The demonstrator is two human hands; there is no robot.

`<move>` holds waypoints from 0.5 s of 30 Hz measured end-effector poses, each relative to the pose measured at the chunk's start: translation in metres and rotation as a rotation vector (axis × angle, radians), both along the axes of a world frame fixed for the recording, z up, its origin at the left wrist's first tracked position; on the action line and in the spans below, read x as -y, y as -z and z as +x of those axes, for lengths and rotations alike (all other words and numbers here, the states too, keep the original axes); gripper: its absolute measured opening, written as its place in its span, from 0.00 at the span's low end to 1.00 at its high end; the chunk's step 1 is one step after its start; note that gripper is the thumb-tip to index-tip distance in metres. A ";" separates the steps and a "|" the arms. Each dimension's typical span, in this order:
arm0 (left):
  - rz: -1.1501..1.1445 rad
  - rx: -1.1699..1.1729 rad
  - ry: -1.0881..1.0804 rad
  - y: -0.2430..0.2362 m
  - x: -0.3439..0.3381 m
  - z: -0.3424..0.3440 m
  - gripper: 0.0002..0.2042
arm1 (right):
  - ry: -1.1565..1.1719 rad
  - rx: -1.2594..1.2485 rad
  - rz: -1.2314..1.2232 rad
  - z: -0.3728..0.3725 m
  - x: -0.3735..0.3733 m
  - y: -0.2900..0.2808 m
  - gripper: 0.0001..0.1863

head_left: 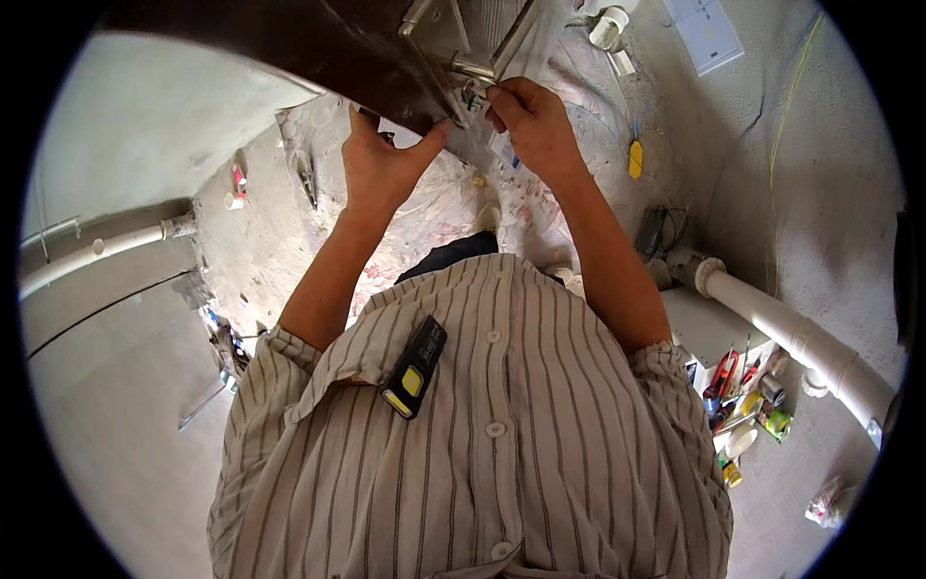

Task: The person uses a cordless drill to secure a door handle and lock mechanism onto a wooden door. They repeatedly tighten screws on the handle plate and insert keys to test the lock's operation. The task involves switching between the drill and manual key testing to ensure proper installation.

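Note:
A dark brown glossy panel (280, 48), which looks like a door, slants across the top of the view, with silver metal fittings (473, 66) at its right end. My left hand (381, 169) grips the panel's lower edge, its thumb on the near face and its other fingers partly hidden. Beside the fittings, my right hand (535, 125) is closed in a pinch on a small shiny metal part (473, 94). The fingers hide most of that part, so its kind cannot be made out.
White pipes (791, 333) run along the right wall, and another pipe (96, 256) is on the left. Tools and cans lie in a pile (748, 400) at the lower right. A yellow tag (635, 159) hangs right of my hand. A black work light (415, 367) is clipped to my shirt pocket.

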State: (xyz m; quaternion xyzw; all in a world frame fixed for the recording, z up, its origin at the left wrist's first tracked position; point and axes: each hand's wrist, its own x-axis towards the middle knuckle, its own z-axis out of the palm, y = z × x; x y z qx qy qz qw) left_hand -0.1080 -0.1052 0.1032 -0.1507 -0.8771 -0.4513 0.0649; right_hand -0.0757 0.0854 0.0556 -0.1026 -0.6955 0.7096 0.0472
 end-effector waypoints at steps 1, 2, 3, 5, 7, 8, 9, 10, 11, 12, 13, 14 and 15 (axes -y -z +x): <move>-0.012 0.026 -0.016 -0.001 0.000 0.002 0.34 | -0.011 -0.007 -0.010 -0.002 -0.002 -0.001 0.14; 0.001 0.030 -0.009 -0.003 0.001 0.003 0.34 | -0.021 -0.014 -0.018 -0.005 -0.004 -0.001 0.15; 0.003 0.055 -0.007 -0.005 0.001 0.004 0.33 | -0.006 -0.025 -0.017 -0.008 -0.005 -0.001 0.15; -0.002 0.067 0.001 -0.008 0.003 0.005 0.34 | 0.031 0.006 0.117 -0.013 0.000 0.003 0.15; -0.008 0.044 0.010 -0.008 0.003 0.005 0.34 | 0.094 -0.037 0.176 -0.020 0.010 0.008 0.16; -0.003 0.038 0.011 -0.008 0.004 0.005 0.35 | 0.121 -0.097 0.161 -0.024 0.016 0.010 0.16; -0.003 0.034 0.011 -0.007 0.004 0.005 0.35 | 0.156 -0.137 0.149 -0.026 0.021 0.011 0.17; -0.018 0.048 0.005 -0.007 0.005 0.005 0.36 | 0.130 -0.133 0.124 -0.026 0.024 0.012 0.17; -0.010 0.018 0.024 -0.006 0.006 0.004 0.36 | 0.136 -0.141 0.124 -0.026 0.025 0.011 0.17; -0.011 0.003 0.027 -0.004 0.007 0.003 0.36 | 0.135 -0.152 0.129 -0.025 0.025 0.010 0.17; -0.033 0.008 0.016 -0.003 0.008 0.003 0.37 | 0.126 -0.114 0.146 -0.021 0.024 0.008 0.17; -0.023 0.006 0.021 -0.003 0.010 0.003 0.37 | 0.087 -0.108 -0.014 -0.016 0.019 0.005 0.17; -0.031 0.013 0.021 -0.003 0.012 0.003 0.37 | 0.047 -0.063 -0.159 -0.011 0.011 0.001 0.17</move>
